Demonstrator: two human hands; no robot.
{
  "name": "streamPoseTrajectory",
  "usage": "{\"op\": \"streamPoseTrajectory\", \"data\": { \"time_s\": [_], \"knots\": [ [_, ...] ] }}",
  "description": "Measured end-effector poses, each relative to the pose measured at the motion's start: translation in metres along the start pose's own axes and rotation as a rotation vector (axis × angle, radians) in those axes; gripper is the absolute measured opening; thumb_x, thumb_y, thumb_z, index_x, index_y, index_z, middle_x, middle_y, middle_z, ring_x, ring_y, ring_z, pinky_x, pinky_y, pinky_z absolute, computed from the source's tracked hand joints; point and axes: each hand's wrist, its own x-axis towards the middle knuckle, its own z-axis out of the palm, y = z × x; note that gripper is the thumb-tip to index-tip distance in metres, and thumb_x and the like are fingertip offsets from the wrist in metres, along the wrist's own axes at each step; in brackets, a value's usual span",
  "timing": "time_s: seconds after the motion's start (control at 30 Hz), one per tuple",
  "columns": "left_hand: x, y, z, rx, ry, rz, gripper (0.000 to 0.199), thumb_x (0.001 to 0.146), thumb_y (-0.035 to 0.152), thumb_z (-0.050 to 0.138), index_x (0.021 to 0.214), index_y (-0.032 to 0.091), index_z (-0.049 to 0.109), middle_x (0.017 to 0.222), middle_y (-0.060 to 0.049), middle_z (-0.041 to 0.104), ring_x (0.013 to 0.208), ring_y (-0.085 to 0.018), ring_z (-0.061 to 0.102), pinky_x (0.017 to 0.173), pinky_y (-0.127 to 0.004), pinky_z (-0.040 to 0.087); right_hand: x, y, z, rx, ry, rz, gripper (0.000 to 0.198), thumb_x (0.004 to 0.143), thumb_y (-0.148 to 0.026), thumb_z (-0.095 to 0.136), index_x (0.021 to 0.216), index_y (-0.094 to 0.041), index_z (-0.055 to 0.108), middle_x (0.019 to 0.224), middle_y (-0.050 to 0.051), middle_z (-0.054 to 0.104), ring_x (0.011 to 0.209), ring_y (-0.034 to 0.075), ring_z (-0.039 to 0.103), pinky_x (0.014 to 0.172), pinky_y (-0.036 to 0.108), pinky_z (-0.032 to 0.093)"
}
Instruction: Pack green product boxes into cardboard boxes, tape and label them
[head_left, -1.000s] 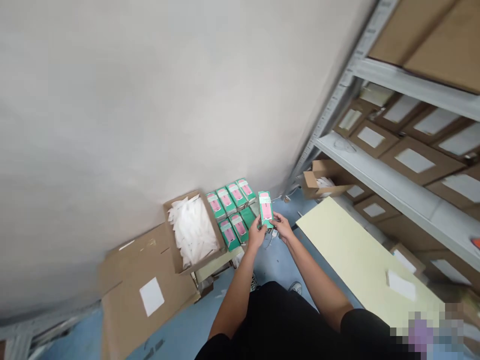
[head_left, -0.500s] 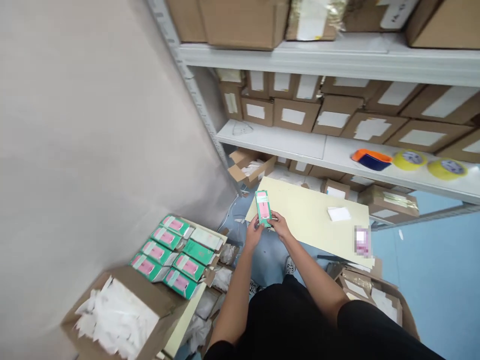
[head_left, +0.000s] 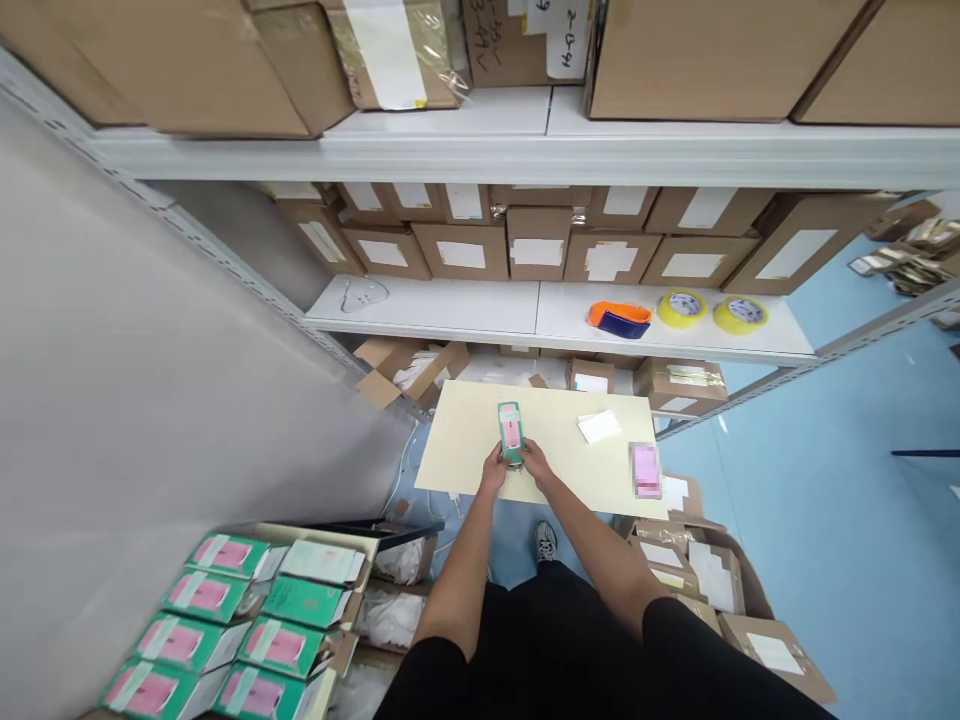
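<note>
A small green box with a pink front [head_left: 511,428] is held between both hands above the near part of the pale yellow table [head_left: 469,420]. My left hand [head_left: 495,467] grips its lower left edge, and my right hand [head_left: 534,460] closes on the lower right. The fingers under the box are hidden. On the table to the right lie a few white papers [head_left: 598,426] and a pink item [head_left: 645,470], which is blurred out.
Several similar green boxes [head_left: 202,595] lie in rows on a stand at lower left. A shelf [head_left: 450,303] beyond the table carries cartons, two yellow tape rolls [head_left: 681,309] and an orange-and-blue band [head_left: 619,319]. Open cartons [head_left: 716,580] stand at lower right.
My view has swung to the right, and both hands have carried the green box from the table's left corner to over the tabletop. Both hands keep their grip.
</note>
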Motion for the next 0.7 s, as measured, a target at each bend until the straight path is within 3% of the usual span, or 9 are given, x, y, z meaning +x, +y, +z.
{"op": "streamPoseTrajectory", "data": {
  "time_s": [0.2,0.37,0.47,0.57,0.7],
  "knots": [
    [0.03,-0.035,-0.009,0.057,0.032,-0.161,0.067,0.074,0.028,0.082,0.138,0.017,0.065,0.142,-0.015,0.067,0.133,-0.03,0.062,0.113,-0.046,0.047,0.012,0.019,-0.024,-0.017,-0.042,0.138,0.038,0.067,-0.041,0.077,0.1,-0.023,0.078,0.107,0.005,0.078,0.108,0.027,0.067,0.098,0.04,0.05],
    [0.029,-0.051,-0.027,0.077,0.001,-0.264,0.071,0.08,0.038,0.08,0.145,0.017,0.06,0.157,-0.021,0.051,0.141,-0.034,0.054,0.11,-0.045,0.048,0.005,0.025,-0.041,-0.041,0.039,0.184,0.051,0.069,-0.053,0.079,0.113,-0.026,0.077,0.122,0.009,0.074,0.12,0.028,0.061,0.097,0.042,0.048],
    [0.024,-0.054,-0.03,0.077,-0.084,-0.277,0.065,0.082,0.041,0.077,0.142,0.021,0.062,0.151,-0.016,0.06,0.138,-0.034,0.057,0.107,-0.046,0.05,0.003,0.028,-0.023,-0.042,0.069,0.211,0.054,0.069,-0.057,0.076,0.113,-0.026,0.077,0.118,0.008,0.075,0.115,0.027,0.064,0.094,0.041,0.049],
    [0.025,-0.05,-0.035,0.069,-0.178,-0.268,0.059,0.084,0.039,0.073,0.14,0.023,0.065,0.139,-0.012,0.069,0.128,-0.034,0.064,0.104,-0.048,0.052,0.007,0.03,0.004,-0.051,0.129,0.201,0.05,0.067,-0.057,0.074,0.102,-0.022,0.078,0.101,0.007,0.078,0.098,0.026,0.068,0.087,0.037,0.051],
    [0.036,-0.035,-0.058,0.023,-0.237,-0.283,0.054,0.083,0.041,0.07,0.134,0.022,0.07,0.131,-0.012,0.073,0.118,-0.032,0.069,0.099,-0.046,0.053,0.014,0.023,0.026,-0.079,0.172,0.161,0.043,0.066,-0.056,0.072,0.087,-0.02,0.079,0.087,0.007,0.077,0.087,0.025,0.07,0.083,0.037,0.052]
  ]
}}
